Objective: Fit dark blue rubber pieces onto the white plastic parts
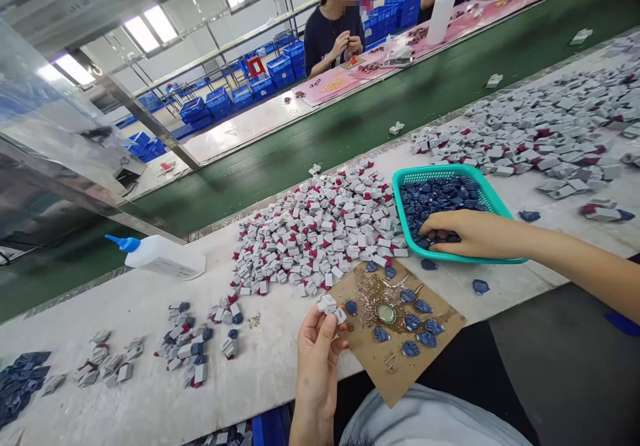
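My left hand (pixel 320 353) pinches a small light grey plastic part (pixel 330 307) between thumb and fingers, over the left corner of a brown card (pixel 395 366). Inside a teal basket (pixel 500 206) full of dark blue pieces (pixel 440 193), my right hand (pixel 453 231) has its fingers curled down among them; whether it grips one is hidden. Several dark blue pieces (pixel 413 322) lie on the card around a round metal cap (pixel 386 314) and a wet, shiny patch. Behind the card is a large pile of grey and dark red parts (pixel 315 233).
A white bottle with a blue tip (pixel 165 257) lies at the left. Small part clusters (pixel 187 346) are spread near it. Another grey pile (pixel 550 126) covers the right side. Beyond runs a green conveyor (pixel 280 153); across it sits a person (pixel 335 33) beside blue crates (pixel 280 71).
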The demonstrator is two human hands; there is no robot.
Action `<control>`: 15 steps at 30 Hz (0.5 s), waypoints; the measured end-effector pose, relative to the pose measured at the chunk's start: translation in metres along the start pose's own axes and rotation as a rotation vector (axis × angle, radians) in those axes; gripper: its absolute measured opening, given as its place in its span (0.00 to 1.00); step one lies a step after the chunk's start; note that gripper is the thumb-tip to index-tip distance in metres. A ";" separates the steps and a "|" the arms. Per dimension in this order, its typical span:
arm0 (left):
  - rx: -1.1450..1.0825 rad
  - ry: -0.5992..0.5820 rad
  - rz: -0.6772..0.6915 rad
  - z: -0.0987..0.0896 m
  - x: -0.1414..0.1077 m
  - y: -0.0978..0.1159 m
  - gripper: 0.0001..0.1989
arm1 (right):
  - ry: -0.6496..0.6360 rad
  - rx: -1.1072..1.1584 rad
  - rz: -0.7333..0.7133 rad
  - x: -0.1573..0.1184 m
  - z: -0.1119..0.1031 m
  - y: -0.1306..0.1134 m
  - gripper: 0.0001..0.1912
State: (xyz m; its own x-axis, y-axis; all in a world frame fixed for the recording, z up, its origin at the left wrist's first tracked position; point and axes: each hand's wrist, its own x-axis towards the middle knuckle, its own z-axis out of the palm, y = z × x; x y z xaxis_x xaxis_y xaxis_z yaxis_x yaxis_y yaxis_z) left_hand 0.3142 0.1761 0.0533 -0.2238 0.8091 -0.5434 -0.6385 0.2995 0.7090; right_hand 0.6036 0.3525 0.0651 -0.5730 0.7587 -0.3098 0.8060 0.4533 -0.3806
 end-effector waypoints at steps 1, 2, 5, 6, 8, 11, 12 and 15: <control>0.002 -0.001 -0.003 0.000 0.000 -0.001 0.23 | -0.016 -0.005 -0.005 0.000 -0.001 -0.003 0.21; 0.002 0.001 -0.004 0.001 0.000 -0.001 0.22 | -0.024 -0.016 -0.007 0.001 -0.001 -0.005 0.19; -0.003 0.003 -0.002 0.003 0.002 -0.002 0.22 | -0.029 -0.070 -0.019 0.004 0.000 -0.011 0.13; -0.004 -0.001 -0.001 0.004 0.002 -0.002 0.23 | -0.028 -0.089 -0.024 0.006 0.001 -0.011 0.12; -0.007 -0.016 0.000 0.005 0.004 -0.001 0.23 | -0.026 -0.122 -0.034 0.008 0.002 -0.012 0.11; -0.020 -0.025 0.010 0.007 0.003 0.001 0.24 | -0.010 -0.155 -0.034 0.012 0.004 -0.012 0.09; -0.026 -0.022 0.014 0.007 0.002 0.002 0.24 | -0.001 -0.159 -0.030 0.012 0.005 -0.012 0.08; -0.038 -0.024 0.019 0.005 -0.002 0.001 0.23 | 0.055 -0.148 0.004 0.014 0.010 -0.010 0.11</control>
State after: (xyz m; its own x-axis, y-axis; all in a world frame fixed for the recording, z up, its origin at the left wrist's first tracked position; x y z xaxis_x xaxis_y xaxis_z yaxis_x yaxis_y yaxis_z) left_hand 0.3174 0.1772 0.0575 -0.2190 0.8262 -0.5190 -0.6619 0.2650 0.7012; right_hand 0.5860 0.3536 0.0559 -0.5641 0.7833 -0.2612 0.8236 0.5112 -0.2459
